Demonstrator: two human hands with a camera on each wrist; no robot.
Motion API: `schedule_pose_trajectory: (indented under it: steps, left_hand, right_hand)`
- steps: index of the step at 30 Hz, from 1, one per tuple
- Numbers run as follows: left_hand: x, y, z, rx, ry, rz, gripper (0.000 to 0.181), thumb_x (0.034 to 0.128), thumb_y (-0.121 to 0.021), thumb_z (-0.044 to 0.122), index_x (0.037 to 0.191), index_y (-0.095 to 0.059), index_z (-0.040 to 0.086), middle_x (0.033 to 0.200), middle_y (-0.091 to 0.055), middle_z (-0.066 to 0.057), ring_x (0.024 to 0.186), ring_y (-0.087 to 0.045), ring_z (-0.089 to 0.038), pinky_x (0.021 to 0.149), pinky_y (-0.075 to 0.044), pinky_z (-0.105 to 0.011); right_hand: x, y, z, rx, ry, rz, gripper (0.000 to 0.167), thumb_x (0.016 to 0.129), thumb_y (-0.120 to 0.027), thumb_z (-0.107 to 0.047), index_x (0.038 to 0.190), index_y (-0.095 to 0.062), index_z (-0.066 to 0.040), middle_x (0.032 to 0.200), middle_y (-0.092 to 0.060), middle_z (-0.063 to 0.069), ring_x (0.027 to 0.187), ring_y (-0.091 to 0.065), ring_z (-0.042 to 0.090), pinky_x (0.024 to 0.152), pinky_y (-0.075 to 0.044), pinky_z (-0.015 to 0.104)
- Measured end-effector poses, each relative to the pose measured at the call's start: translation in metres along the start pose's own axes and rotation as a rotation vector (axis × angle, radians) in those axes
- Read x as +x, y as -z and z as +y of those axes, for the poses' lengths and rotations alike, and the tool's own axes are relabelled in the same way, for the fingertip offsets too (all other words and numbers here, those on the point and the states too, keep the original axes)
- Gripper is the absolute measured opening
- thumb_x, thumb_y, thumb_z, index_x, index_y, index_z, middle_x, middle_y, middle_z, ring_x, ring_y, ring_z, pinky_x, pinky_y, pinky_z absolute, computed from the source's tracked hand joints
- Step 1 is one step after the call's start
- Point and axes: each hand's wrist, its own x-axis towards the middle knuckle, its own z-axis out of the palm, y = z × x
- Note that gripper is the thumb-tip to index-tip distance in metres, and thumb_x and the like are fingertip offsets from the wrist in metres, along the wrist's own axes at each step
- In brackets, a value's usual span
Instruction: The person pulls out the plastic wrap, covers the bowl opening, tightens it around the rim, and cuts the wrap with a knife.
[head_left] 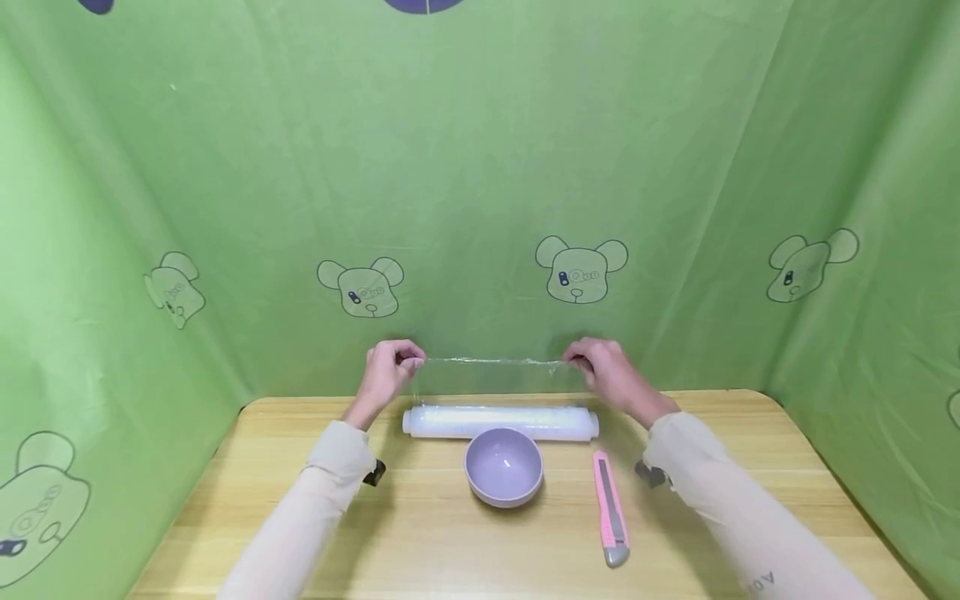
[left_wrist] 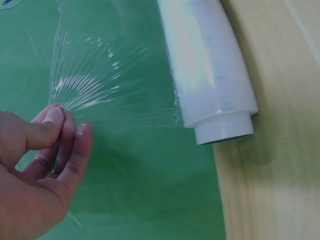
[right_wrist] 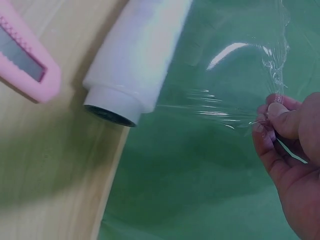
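Pale sleeves (head_left: 296, 521) lead to left hand (head_left: 386, 371) and right hand (head_left: 611, 373), both pinched closed on film (head_left: 491, 362) at twelve o'clock from the bowl (head_left: 504, 468); uneven pulling may tear it.

Curtained booth, room type unclear: green bear-print sheeting (head_left: 472, 167) round three sides of wood-grain table (head_left: 435, 550).

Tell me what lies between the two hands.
Clear film, stretched from the left hand to the right hand, each pinching a corner; the head view shows this.
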Motion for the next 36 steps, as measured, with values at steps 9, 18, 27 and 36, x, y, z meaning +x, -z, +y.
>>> schedule_pose_trajectory:
  steps: [9, 18, 27, 36]
  left_hand:
    - [0.005, 0.007, 0.009, 0.007, -0.007, 0.020, 0.009, 0.0944, -0.068, -0.003, 0.098, -0.076, -0.002, 0.089, -0.072, -0.024, 0.068, -0.063, -0.019, 0.057, -0.053, -0.023]
    - [0.006, 0.013, 0.018, -0.009, 0.009, 0.014, 0.010, 0.0946, -0.067, -0.004, 0.099, -0.076, -0.001, 0.091, -0.071, -0.025, 0.069, -0.063, -0.021, 0.056, -0.052, -0.023]
    - [0.011, 0.019, 0.026, 0.003, -0.008, 0.023, 0.010, 0.0949, -0.067, -0.004, 0.098, -0.076, 0.000, 0.090, -0.070, -0.025, 0.070, -0.061, -0.021, 0.057, -0.051, -0.023]
    - [0.016, 0.023, 0.032, 0.029, -0.004, 0.032, 0.011, 0.0960, -0.067, -0.002, 0.100, -0.076, 0.001, 0.089, -0.071, -0.022, 0.073, -0.062, -0.022, 0.062, -0.054, -0.027]
  right_hand:
    - [0.007, 0.011, -0.004, 0.010, -0.008, 0.004, 0.023, 0.089, -0.065, 0.016, 0.104, -0.073, 0.001, 0.103, -0.073, 0.017, 0.096, -0.070, 0.033, 0.082, -0.063, 0.035]
    - [0.013, 0.020, -0.009, -0.002, 0.000, -0.003, 0.022, 0.090, -0.064, 0.015, 0.105, -0.073, 0.002, 0.103, -0.073, 0.018, 0.097, -0.070, 0.034, 0.083, -0.063, 0.037]
    - [0.019, 0.029, -0.012, -0.017, 0.017, 0.008, 0.020, 0.091, -0.064, 0.015, 0.104, -0.073, 0.002, 0.104, -0.073, 0.019, 0.098, -0.071, 0.034, 0.084, -0.063, 0.037]
    - [0.025, 0.037, -0.014, -0.005, 0.015, 0.005, 0.021, 0.092, -0.063, 0.015, 0.106, -0.072, 0.003, 0.106, -0.072, 0.020, 0.100, -0.070, 0.036, 0.086, -0.062, 0.040]
